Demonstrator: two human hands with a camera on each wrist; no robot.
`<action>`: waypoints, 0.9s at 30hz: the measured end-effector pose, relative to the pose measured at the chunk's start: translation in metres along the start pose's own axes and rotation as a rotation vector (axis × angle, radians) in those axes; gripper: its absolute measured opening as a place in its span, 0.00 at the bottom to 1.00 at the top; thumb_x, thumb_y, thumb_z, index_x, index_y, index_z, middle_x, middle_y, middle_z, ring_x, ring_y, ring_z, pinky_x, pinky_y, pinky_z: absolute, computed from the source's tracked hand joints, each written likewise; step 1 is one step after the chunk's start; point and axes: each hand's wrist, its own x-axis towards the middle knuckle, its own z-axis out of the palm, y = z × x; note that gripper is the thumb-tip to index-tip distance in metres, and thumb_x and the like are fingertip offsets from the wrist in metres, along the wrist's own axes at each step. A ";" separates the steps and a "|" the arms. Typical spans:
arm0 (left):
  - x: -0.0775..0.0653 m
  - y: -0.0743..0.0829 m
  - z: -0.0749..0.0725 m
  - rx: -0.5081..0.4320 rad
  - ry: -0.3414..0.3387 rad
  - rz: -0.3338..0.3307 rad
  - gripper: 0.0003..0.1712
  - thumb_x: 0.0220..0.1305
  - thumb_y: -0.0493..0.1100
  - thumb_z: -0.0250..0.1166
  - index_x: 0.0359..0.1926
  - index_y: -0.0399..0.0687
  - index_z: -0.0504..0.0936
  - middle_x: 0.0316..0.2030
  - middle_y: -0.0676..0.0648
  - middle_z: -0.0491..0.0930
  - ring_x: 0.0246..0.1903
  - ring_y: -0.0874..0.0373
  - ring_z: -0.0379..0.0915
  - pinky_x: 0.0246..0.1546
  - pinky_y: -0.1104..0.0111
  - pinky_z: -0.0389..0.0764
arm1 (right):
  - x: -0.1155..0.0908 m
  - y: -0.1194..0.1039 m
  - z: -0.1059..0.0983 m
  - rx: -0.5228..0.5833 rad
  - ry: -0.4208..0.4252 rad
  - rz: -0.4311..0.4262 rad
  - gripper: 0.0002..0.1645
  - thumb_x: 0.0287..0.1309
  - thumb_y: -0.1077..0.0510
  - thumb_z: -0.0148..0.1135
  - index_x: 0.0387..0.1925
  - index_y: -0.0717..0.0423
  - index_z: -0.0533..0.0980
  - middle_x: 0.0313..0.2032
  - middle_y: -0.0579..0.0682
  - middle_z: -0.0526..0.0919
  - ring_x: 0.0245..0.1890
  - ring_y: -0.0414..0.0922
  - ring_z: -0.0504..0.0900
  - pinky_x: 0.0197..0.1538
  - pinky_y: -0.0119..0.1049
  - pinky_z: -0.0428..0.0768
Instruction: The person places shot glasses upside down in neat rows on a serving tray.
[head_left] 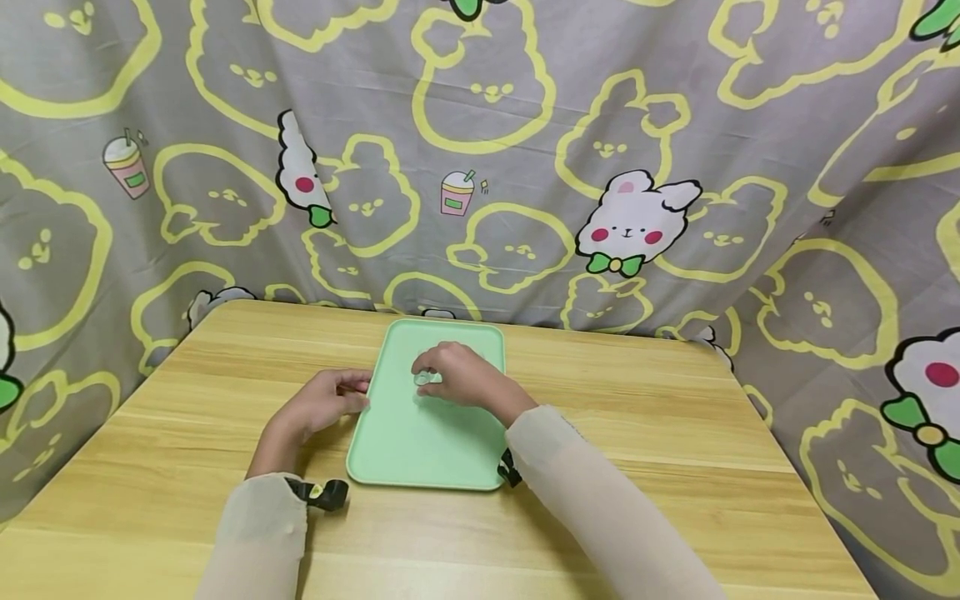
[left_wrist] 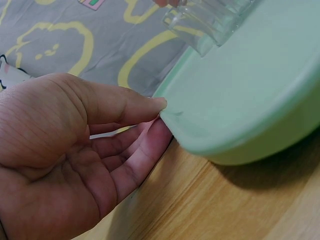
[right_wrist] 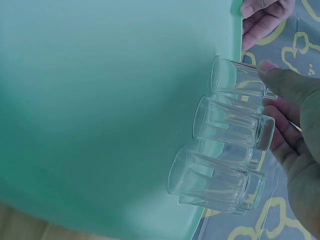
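Observation:
Several small clear glasses (right_wrist: 232, 122) stand close together on a mint-green tray (head_left: 427, 450), their thick bases turned away from its surface. My right hand (head_left: 465, 375) is over the tray's middle. In the right wrist view, the thumb and fingers of that hand (right_wrist: 300, 115) pinch the base end of the glass at the group's edge (right_wrist: 240, 77). From above, most of the glasses are hidden behind this hand. At the tray's left rim, my left hand (head_left: 318, 404) pinches the edge, thumb (left_wrist: 135, 105) on top and the other fingers underneath.
The tray lies on a light wooden table (head_left: 637, 417), near its far edge. A grey curtain (head_left: 517, 167) with yellow cartoon outlines hangs behind and around the table. Dark straps (head_left: 322, 494) show at both sleeve cuffs.

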 end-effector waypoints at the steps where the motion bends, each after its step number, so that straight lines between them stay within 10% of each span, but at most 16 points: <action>1: 0.000 0.000 0.000 0.001 -0.002 0.003 0.29 0.70 0.33 0.62 0.70 0.28 0.70 0.56 0.35 0.78 0.50 0.49 0.76 0.47 0.67 0.80 | 0.000 0.000 0.000 -0.003 0.001 -0.002 0.18 0.63 0.56 0.73 0.52 0.59 0.85 0.48 0.48 0.88 0.49 0.44 0.85 0.54 0.35 0.80; 27: -0.001 0.001 0.001 0.008 0.005 0.000 0.29 0.70 0.33 0.62 0.69 0.29 0.70 0.56 0.35 0.78 0.49 0.49 0.76 0.46 0.67 0.80 | -0.003 0.001 -0.002 -0.058 0.038 -0.004 0.20 0.64 0.54 0.72 0.54 0.59 0.84 0.50 0.49 0.87 0.52 0.46 0.83 0.57 0.38 0.79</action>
